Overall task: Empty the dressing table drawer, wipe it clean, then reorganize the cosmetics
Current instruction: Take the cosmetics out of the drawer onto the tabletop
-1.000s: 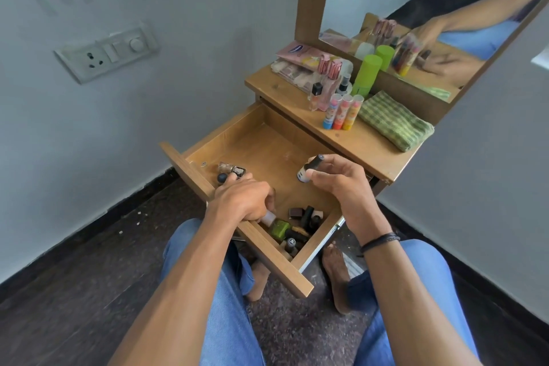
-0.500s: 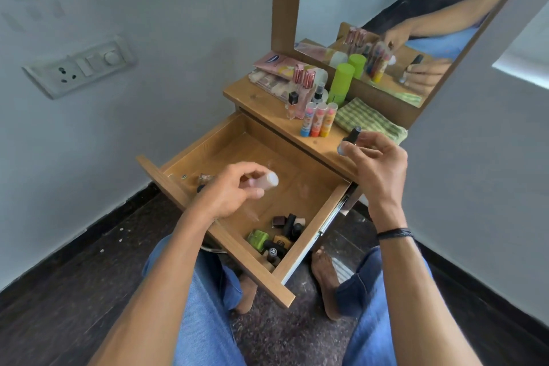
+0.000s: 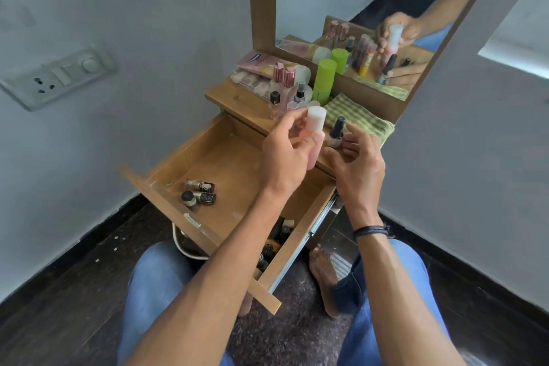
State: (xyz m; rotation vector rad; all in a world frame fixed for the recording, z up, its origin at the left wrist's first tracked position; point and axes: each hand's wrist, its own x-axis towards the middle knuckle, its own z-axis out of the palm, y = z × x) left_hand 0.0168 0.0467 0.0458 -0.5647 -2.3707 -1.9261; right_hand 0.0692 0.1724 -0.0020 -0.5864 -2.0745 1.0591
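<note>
Nearest, a person sits on a dark speckled floor (image 3: 297,345) in blue jeans, one bare foot (image 3: 323,279) tucked under the right end of an open wooden drawer (image 3: 231,175). The drawer is pulled well out; a few small brown-capped bottles (image 3: 199,192) lie on their sides near its front left, and a cluster of dark bottles (image 3: 276,241) sits in its near right corner, partly hidden by the left forearm. The rest of its wooden bottom is bare.

Above the drawer's far right, the left hand (image 3: 282,151) pinches a pink tube with a white cap (image 3: 314,137) between thumb and fingers, held upright. Just beside it, the right hand (image 3: 358,163) curls loosely around a dark-capped nail polish bottle (image 3: 337,134) standing on the tabletop's edge; whether its fingers actually touch the bottle I cannot tell.

Farther back, the dressing table top (image 3: 237,98) carries a folded green checked cloth (image 3: 359,119) on the right, a lime green bottle (image 3: 325,79), small perfume bottles and flat packets. A wood-framed mirror (image 3: 386,24) stands behind. Pale grey walls meet in the corner; a switch plate (image 3: 59,74) is on the left wall.
</note>
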